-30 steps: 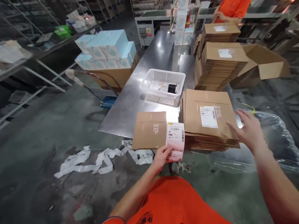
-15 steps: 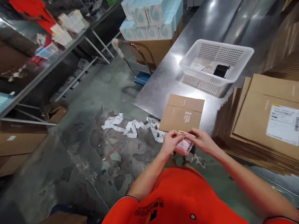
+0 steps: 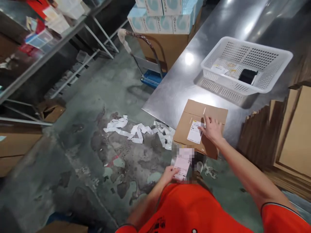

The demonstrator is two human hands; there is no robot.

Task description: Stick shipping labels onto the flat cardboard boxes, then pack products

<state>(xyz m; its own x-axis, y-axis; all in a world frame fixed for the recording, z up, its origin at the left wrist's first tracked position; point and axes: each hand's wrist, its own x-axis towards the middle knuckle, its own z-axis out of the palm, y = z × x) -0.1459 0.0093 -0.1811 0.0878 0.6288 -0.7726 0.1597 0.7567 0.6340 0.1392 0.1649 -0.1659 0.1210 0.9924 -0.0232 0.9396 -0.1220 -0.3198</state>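
Observation:
A flat brown cardboard carton (image 3: 183,127) lies at the corner of the steel table, its near edge jutting past the tabletop. On it sits a white shipping label (image 3: 193,133) with black print and a yellow mark. My right hand (image 3: 213,129) is over the carton with fingers spread, the thumb touching the label's right side. Lower down, close to my body, my left hand (image 3: 169,174) pinches a strip of pinkish-looking shipping labels (image 3: 182,165) by its left edge. Part of that strip is blurred out.
A white perforated basket (image 3: 245,48) holding a black item and papers stands on the steel table (image 3: 170,97). Stacked flat cartons (image 3: 262,136) are at the right. Crumpled white paper strip (image 3: 138,131) litters the floor. Beyond stand a hand truck (image 3: 150,72) and blue-white boxes (image 3: 165,24).
Both hands were together at a label; now they are apart. The label lies on the carton under my right hand, while my left hand has dropped lower with the label strip.

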